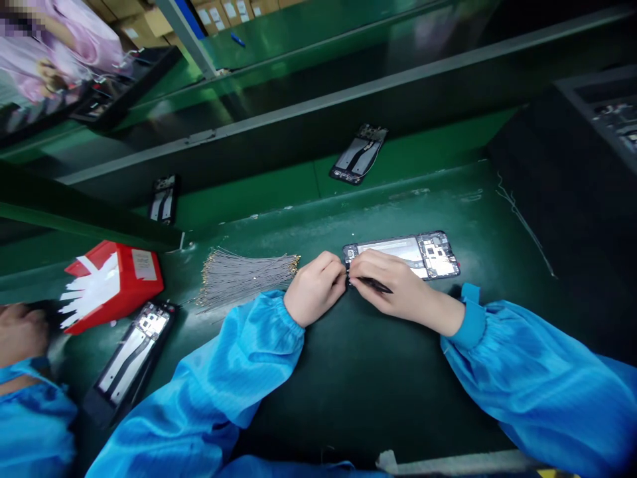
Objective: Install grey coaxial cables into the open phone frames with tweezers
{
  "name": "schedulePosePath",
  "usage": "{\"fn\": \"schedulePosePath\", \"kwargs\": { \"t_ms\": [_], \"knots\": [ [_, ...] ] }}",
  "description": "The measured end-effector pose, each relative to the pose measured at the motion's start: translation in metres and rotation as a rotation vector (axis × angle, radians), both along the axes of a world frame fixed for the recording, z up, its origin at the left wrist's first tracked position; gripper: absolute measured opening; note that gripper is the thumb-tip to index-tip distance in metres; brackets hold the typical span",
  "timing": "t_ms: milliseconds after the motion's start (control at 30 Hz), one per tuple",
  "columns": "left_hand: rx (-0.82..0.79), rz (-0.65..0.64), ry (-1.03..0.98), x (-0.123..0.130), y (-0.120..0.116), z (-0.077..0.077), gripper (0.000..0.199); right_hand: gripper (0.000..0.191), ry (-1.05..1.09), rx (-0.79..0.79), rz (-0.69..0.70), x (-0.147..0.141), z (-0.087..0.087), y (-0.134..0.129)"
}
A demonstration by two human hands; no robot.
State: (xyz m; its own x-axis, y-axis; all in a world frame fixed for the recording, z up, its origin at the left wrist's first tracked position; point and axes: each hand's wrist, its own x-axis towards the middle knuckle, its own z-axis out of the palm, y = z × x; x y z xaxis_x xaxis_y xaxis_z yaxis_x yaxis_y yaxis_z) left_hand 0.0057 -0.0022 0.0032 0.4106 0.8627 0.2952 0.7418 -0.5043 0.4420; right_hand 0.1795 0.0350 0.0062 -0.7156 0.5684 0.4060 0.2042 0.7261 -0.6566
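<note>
An opened phone [438, 255] lies flat on the green bench with its inner parts showing. My right hand [393, 285] is closed around a slim black tool [375, 285], whose rear end sticks out below the fingers. Its fingertips are at the phone's left end, and the tool's tip is hidden. My left hand [317, 287] is pinched closed at the same corner, almost touching the right fingers; whatever it grips cannot be made out. Just left of it lies a bundle of thin grey cables [249, 275] with gold-coloured ends.
More opened phones lie on the bench: one at the back [359, 154], one far left [163, 199], one front left [130, 358]. A red box [144, 292] holds white strips. A green post [89, 212] and black box [562, 159] flank the area. A co-worker's hand [22, 332] is left.
</note>
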Motion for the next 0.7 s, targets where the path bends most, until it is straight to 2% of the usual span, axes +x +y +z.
{"fn": "schedulePosePath", "kwargs": {
  "t_ms": [67, 233, 300, 400, 533, 700],
  "knots": [
    [-0.001, -0.004, -0.006, 0.0, 0.0, -0.001, 0.01, 0.01, 0.028, -0.038, -0.02, -0.001, -0.001, 0.0],
    [-0.006, 0.012, -0.027, -0.001, 0.001, -0.003, 0.011, 0.009, 0.175, -0.207, -0.211, 0.001, -0.002, 0.005],
    [-0.02, 0.017, -0.025, -0.002, 0.002, -0.002, 0.011, 0.01, 0.182, -0.236, -0.245, 0.001, -0.001, 0.007],
    [-0.082, 0.019, -0.008, -0.004, 0.002, 0.002, 0.009, 0.009, 0.151, -0.247, -0.225, 0.001, -0.001, 0.008],
    [-0.189, -0.052, 0.027, -0.009, 0.002, 0.01, 0.009, 0.008, 0.119, -0.213, -0.208, 0.0, -0.003, 0.008],
    [-0.177, -0.161, 0.132, -0.014, 0.006, 0.015, 0.018, 0.008, 0.132, -0.182, -0.177, -0.001, -0.005, 0.006]
  ]
}}
